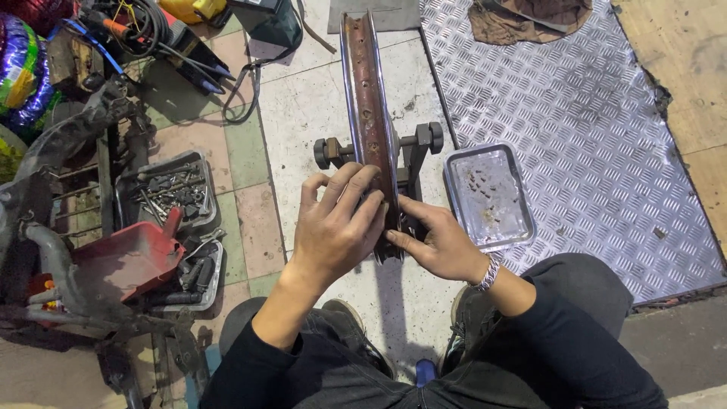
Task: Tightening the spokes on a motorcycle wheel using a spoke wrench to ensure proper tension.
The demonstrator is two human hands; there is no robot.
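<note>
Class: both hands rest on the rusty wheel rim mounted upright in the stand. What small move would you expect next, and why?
Probably turning the rim slightly on its stand: the left hand lies across it, the right hand pinches its edge, and its holes are empty.

I note black long sleeves pushed up both forearms, dark trousers, dark shoes, and a silver chain bracelet [486, 276] on the right wrist.
</note>
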